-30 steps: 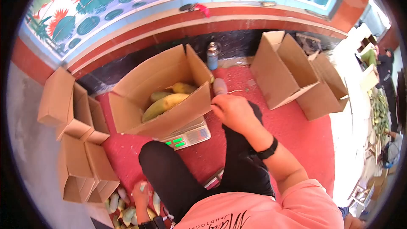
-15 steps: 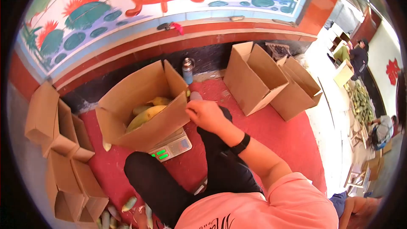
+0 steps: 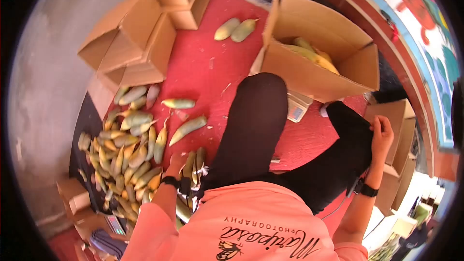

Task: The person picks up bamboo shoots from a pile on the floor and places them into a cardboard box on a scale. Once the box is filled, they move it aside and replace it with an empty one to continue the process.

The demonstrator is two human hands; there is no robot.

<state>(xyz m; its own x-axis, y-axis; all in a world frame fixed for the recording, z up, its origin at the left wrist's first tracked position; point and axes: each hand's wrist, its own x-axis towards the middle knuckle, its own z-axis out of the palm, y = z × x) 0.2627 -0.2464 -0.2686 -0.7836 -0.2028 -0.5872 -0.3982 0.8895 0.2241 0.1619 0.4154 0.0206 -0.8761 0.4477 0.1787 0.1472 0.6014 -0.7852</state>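
My left hand (image 3: 177, 164), low on the left, is beside several dark green vegetables (image 3: 194, 162) near my thigh. Its fingers are blurred, so a grip cannot be made out. My right hand (image 3: 382, 133) rests by my right knee, empty, with its fingers loosely bent and slightly apart. A large pile of green and yellow vegetables (image 3: 128, 154) lies left of my left hand. At the upper right, an open cardboard box (image 3: 319, 70) holds several yellow-green ones and sits on a scale (image 3: 297, 107).
Empty cardboard boxes (image 3: 140, 38) stand at the upper left, others (image 3: 394, 140) behind my right hand. Two vegetables (image 3: 236, 30) lie apart on the red floor (image 3: 198, 67). A person's leg (image 3: 107, 242) shows at the lower left, beside another scale (image 3: 115, 224).
The view has swung left and down toward the vegetable pile. My right hand has moved from the box's edge to my knee. More of my left arm now shows.
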